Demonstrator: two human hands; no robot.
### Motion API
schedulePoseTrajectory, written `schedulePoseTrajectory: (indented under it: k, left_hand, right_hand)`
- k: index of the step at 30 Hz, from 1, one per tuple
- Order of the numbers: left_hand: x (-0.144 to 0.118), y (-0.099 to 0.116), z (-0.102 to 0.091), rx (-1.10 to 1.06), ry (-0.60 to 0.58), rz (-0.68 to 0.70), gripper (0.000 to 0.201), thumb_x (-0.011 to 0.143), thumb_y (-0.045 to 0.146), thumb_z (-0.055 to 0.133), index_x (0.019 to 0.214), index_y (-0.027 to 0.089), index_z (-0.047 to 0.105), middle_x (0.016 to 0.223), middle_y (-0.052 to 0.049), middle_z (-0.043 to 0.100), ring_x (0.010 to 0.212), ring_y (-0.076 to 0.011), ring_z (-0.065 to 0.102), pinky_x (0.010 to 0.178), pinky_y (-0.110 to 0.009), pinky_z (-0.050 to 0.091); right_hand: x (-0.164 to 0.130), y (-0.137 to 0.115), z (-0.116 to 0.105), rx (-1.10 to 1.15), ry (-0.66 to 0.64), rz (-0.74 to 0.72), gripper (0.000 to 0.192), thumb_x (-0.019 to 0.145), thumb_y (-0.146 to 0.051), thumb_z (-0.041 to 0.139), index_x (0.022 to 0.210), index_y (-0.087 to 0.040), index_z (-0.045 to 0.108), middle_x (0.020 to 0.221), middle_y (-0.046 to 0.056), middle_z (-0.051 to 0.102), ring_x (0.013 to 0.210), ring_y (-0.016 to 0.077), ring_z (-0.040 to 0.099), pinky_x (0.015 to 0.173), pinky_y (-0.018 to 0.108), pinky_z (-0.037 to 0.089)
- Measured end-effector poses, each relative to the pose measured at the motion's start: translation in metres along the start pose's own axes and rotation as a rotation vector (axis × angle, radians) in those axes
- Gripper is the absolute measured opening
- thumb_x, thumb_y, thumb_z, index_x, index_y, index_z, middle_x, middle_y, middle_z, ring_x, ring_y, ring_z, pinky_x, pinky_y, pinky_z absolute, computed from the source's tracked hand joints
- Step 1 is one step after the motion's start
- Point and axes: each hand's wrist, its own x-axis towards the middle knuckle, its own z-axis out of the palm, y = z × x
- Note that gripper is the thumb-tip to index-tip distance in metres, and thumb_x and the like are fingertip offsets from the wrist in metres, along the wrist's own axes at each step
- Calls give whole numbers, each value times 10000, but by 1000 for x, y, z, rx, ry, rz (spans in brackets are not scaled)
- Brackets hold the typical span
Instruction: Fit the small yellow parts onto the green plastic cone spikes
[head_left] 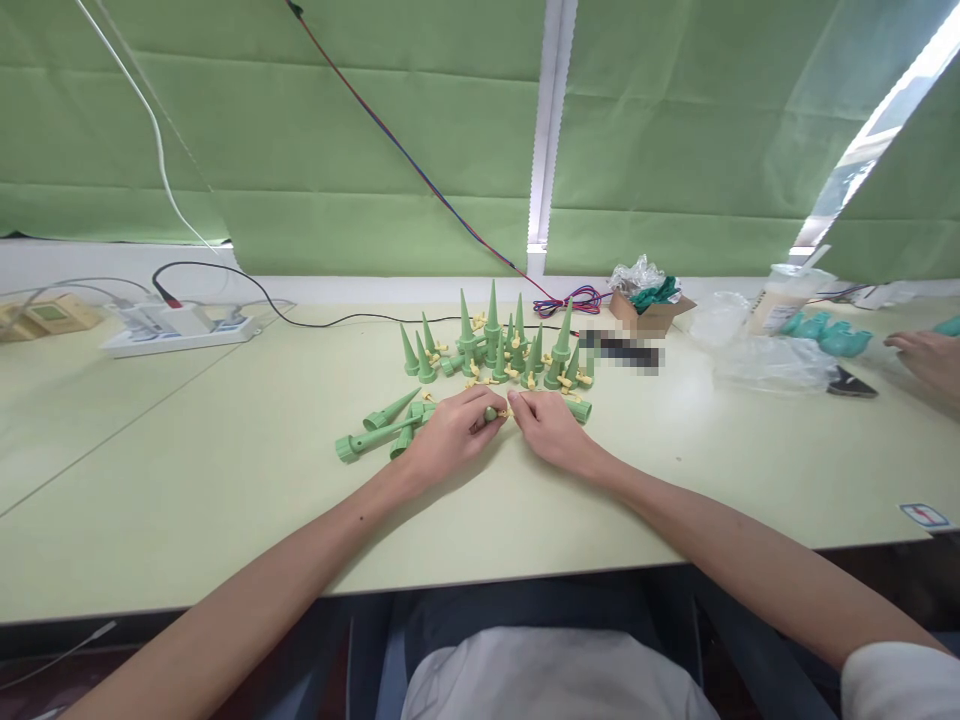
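Over a dozen green spikes (491, 345) are stood upright toward the table's (225, 480) far edge, several lie unfinished, and one spike (491, 413) is pinched between left hand (450, 435) and right hand (547, 430)

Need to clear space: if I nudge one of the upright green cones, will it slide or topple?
An upright green cone would probably topple: it is tall and narrow on a small base. It looks like light, stiff plastic. Once down, like the lying cones, it may roll in a curve.
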Motion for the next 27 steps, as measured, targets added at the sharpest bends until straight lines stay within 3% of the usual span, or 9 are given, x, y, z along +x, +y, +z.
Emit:
schedulePoseTrajectory:
  k: [8,16,23,27]
  left_hand:
    - [0,1,-1,16,-20,-2,136,955,186,478,926,177,610,877,-40,625,702,-117,553,637,-244,467]
    - [2,5,-3,-24,-63,-137,93,908,261,554,903,179,599,940,-28,664,595,-90,534,581,-241,457]
    - [2,9,-5,-65,-78,-235,188,925,355,545,908,184,620,802,1,659,543,-92,541,577,-249,461]
    - [2,8,-4,-71,-78,-248,242,953,383,503,895,184,628,904,-18,682,564,-90,546,585,-253,468]
  right_hand:
    - [0,1,0,19,-11,21,451,1007,-392,308,598,-214,246,551,-41,271,537,113,267,552,285,235]
    - [2,3,2,-23,-22,20,438,1002,-368,301,604,-220,194,528,-44,230,525,115,248,554,292,220]
    - [2,3,3,-39,-37,24,444,1007,-366,287,596,-221,200,510,-43,248,516,124,261,561,301,217]
    - [2,4,4,-62,-36,3,450,1013,-358,287,593,-220,209,498,-43,265,505,125,268,569,306,217]
